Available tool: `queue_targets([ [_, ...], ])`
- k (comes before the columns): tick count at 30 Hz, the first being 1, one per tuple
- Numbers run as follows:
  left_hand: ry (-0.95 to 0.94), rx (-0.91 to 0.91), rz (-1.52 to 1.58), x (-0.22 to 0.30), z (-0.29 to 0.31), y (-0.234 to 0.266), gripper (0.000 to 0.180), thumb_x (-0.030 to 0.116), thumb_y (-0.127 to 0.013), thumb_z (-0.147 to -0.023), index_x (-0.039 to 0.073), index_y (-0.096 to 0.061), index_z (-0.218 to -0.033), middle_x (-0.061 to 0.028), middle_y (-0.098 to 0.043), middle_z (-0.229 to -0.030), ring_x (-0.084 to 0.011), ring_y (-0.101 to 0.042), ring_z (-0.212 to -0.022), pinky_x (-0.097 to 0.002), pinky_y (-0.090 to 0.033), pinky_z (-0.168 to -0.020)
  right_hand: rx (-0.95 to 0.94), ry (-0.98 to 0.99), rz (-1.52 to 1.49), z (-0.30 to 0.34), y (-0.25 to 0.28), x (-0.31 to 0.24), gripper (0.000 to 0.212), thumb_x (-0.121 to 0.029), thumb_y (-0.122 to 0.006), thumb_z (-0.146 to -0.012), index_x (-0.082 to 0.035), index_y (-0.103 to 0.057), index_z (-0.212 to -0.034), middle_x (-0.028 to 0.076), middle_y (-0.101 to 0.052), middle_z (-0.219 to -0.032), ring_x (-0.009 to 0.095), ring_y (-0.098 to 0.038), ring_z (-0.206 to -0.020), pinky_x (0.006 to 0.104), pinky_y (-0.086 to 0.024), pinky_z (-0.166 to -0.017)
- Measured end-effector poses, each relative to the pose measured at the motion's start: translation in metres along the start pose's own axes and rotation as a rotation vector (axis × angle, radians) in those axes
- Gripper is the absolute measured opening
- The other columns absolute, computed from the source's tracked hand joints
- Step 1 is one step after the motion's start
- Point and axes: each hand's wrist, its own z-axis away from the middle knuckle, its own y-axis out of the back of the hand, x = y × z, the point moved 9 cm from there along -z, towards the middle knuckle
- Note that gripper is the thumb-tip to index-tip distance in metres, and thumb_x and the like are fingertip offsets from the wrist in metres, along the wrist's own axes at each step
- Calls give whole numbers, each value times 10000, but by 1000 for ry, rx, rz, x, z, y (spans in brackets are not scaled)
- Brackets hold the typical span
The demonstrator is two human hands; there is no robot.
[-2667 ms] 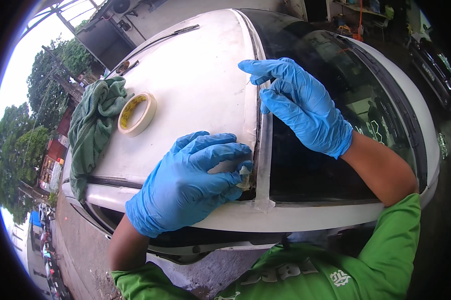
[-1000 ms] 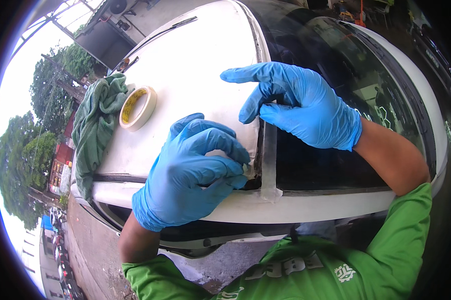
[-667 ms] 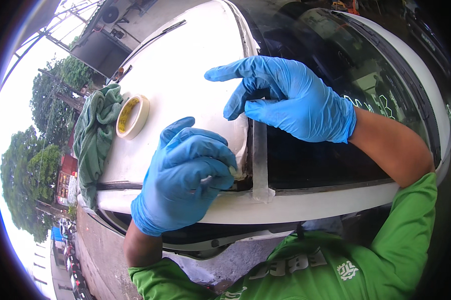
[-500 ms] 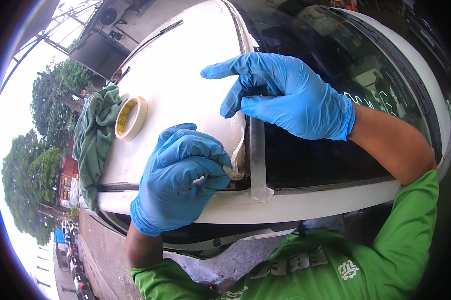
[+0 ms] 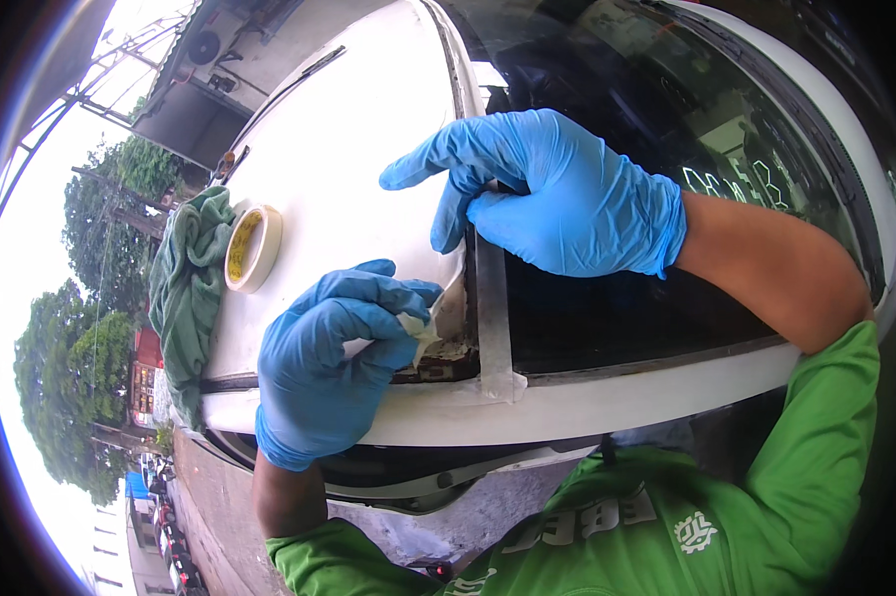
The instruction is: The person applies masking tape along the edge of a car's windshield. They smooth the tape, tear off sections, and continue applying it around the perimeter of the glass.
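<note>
Both my hands wear blue gloves over a white car roof [image 5: 368, 149]. My left hand [image 5: 334, 353] pinches the loose end of a strip of masking tape [image 5: 423, 335] between thumb and fingers. That strip runs up along the roof's edge, its edge lifted, beside a worn, rusty-looking corner [image 5: 446, 366]. Above the same edge, my right hand [image 5: 557, 194] holds nothing that I can see. Its index finger points left, and the thumb and middle finger stand apart. Another flat strip of tape [image 5: 493, 328] lies along the dark windshield [image 5: 607, 318].
A roll of masking tape [image 5: 254, 248] rests on the roof at the left, against a crumpled green towel [image 5: 188, 288] hanging over the edge. A white pillar [image 5: 607, 402] runs across in front of me. Pavement, trees [image 5: 75, 368] and parked vehicles show beyond.
My left hand has turned slightly, and more of the pinched tape now shows. The right hand has shifted a little left across the view, and the whole scene has moved slightly.
</note>
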Motion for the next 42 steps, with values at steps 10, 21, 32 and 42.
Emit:
queue_targets([
  [10,24,-41,78,-2,3,-4,146,-65,-779,-816,14,-672,-877,-138,-737,-1001,-325,-756,-1026,-415,-601,-897,-119,19,3,1,-5,-3,517,155,-447,-792,16,-682,-1231,107,-764,-914,159,-732,-903,331,-583,-895],
  [21,-58,-139,15,5,-2,-13,132,-16,-805,-789,24,-701,-861,-121,-752,-975,-301,-764,-998,-429,-607,-926,-199,131,10,2,-16,-7,442,153,-468,-817,1,-700,-1160,135,-751,-867,202,-760,-842,339,-602,-806],
  [32,-144,-185,-25,15,-6,-19,161,-45,-789,-715,50,-680,-786,-89,-744,-944,-282,-752,-916,-423,-609,-909,-231,143,174,-2,-20,-12,462,180,-428,-771,2,-738,-1063,145,-761,-882,195,-775,-858,330,-618,-794],
  [42,-200,-170,-107,20,-6,-17,224,-25,-806,-674,60,-712,-859,-69,-733,-949,-289,-723,-949,-398,-561,-832,-259,254,382,8,-15,-29,438,133,-488,-739,-30,-760,-1040,137,-759,-859,196,-753,-807,331,-594,-744],
])
